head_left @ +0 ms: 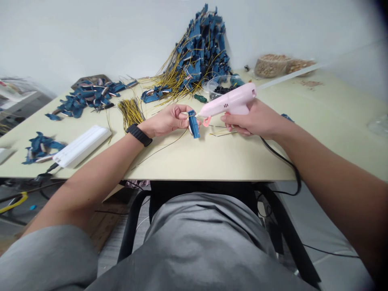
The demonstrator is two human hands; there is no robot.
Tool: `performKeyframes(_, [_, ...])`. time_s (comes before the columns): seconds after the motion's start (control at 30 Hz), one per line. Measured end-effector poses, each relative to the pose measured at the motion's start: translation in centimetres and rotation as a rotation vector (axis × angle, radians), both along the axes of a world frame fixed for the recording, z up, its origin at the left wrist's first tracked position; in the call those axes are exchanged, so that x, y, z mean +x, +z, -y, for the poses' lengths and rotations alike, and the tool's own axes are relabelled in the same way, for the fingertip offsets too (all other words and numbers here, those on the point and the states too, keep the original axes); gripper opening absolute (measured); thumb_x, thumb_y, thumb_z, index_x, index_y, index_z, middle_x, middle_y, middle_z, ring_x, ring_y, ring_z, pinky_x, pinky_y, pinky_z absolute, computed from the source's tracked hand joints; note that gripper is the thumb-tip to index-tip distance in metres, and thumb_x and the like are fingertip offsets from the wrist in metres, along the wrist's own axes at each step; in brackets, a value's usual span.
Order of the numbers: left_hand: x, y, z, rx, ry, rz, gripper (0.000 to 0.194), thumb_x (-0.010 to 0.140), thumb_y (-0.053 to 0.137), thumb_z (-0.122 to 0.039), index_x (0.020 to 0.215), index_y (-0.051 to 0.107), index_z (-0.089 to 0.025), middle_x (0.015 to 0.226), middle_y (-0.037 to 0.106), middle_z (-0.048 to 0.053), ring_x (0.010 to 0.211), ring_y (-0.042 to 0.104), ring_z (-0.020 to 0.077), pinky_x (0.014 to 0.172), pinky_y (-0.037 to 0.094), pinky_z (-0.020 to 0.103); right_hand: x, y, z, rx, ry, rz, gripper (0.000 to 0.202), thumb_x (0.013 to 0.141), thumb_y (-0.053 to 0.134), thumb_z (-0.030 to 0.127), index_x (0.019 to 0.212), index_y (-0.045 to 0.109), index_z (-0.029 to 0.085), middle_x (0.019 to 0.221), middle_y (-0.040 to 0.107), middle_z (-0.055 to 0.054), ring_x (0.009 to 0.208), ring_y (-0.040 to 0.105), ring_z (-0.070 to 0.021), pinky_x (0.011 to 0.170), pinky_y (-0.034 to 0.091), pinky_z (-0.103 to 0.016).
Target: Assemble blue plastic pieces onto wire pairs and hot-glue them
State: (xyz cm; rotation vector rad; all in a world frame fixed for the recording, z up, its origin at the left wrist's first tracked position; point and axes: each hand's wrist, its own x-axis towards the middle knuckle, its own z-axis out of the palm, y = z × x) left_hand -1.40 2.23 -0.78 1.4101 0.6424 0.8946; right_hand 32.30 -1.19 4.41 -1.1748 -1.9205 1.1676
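Observation:
Between the fingers of my left hand [170,120] is a small blue plastic part [194,124] with a yellow and black wire trailing from it toward the table's front edge. My right hand [256,120] is wrapped round the handle of a pink hot glue gun [230,101], its trigger hanging below the body. The gun's nozzle points left, at the upper end of the blue part; whether they touch I cannot tell. A long translucent glue stick [289,76] sticks out of the back of the gun. Loose cut wires [222,131] lie on the table behind my right fingers.
A tall heap of wired blue parts [201,52] leans against the wall. More blue parts [85,95] and a yellow-black wire bundle [131,112] lie left, near a white power strip [83,145]. Clear tubs [216,91] stand behind the gun. The black cord [285,159] hangs over the table edge.

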Motion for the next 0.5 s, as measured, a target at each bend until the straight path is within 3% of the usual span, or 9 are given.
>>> performKeyframes(0.17, [0.01, 0.12, 0.20, 0.005, -0.049, 0.003, 0.069, 0.074, 0.136, -0.054, 0.110, 0.089, -0.016, 0.101, 0.098, 0.009, 0.103, 0.101, 0.0303, 0.107, 0.082, 0.043, 0.06, 0.03, -0.03, 0.022, 0.031, -0.008, 0.050, 0.107, 0.107, 0.046, 0.080, 0.069, 0.026, 0.066, 0.069, -0.006, 0.048, 0.044, -0.0121, 0.039, 0.040, -0.028])
performKeyframes(0.33, [0.13, 0.30, 0.30, 0.009, -0.043, -0.016, 0.074, 0.071, 0.136, -0.058, 0.108, 0.086, -0.017, 0.095, 0.096, 0.008, 0.120, 0.102, 0.0386, 0.109, 0.083, 0.047, 0.03, 0.15, 0.05, 0.006, 0.015, -0.029, 0.049, 0.104, 0.110, 0.046, 0.083, 0.070, 0.025, 0.075, 0.076, -0.007, 0.048, 0.045, -0.0105, 0.040, 0.040, -0.029])
performKeyframes(0.5, [0.30, 0.22, 0.16, -0.001, -0.059, -0.012, 0.071, 0.074, 0.135, -0.056, 0.106, 0.086, -0.016, 0.091, 0.094, 0.007, 0.107, 0.102, 0.0339, 0.104, 0.083, 0.043, -0.12, 0.36, 0.21, -0.009, 0.008, -0.065, 0.041, 0.101, 0.109, 0.037, 0.086, 0.073, 0.024, 0.072, 0.075, -0.005, 0.048, 0.045, -0.0104, 0.039, 0.039, -0.029])
